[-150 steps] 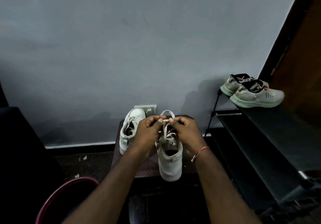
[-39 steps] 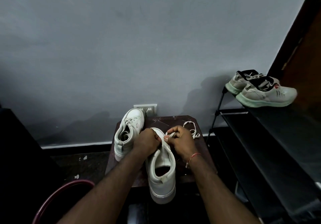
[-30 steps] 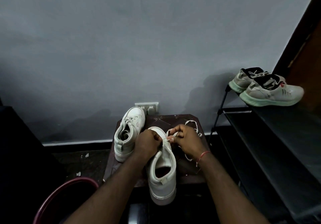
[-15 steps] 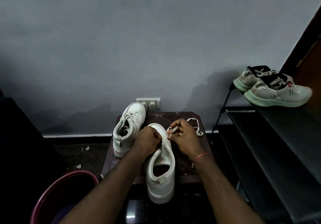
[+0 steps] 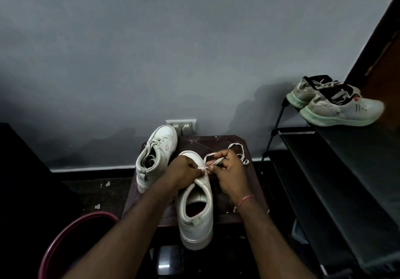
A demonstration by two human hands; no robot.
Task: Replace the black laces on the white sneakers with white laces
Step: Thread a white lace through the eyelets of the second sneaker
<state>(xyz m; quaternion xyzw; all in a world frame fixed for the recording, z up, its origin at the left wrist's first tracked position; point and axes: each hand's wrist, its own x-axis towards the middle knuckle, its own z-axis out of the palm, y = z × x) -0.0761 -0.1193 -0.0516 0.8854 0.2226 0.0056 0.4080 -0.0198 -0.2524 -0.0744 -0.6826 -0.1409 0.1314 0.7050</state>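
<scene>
Near sneaker (image 5: 195, 209): lies on the desk (image 5: 216, 143), heel toward the person and overhanging the front edge, so its eyelets face both hands.
Left hand (image 5: 184, 171): fingers curled, pinching the white lace (image 5: 216, 161) at the eyelets, probably to steady it.
Right hand (image 5: 230, 170): pinches the same lace just beside, seemingly feeding its tip; slack trails behind over the desk.
Far sneaker (image 5: 157, 155): just left, apparently white-laced.
Around: shoe rack (image 5: 346, 170) with grey trainers (image 5: 337, 109) at right; maroon tub (image 5: 71, 235) lower left. None obstructs.
</scene>
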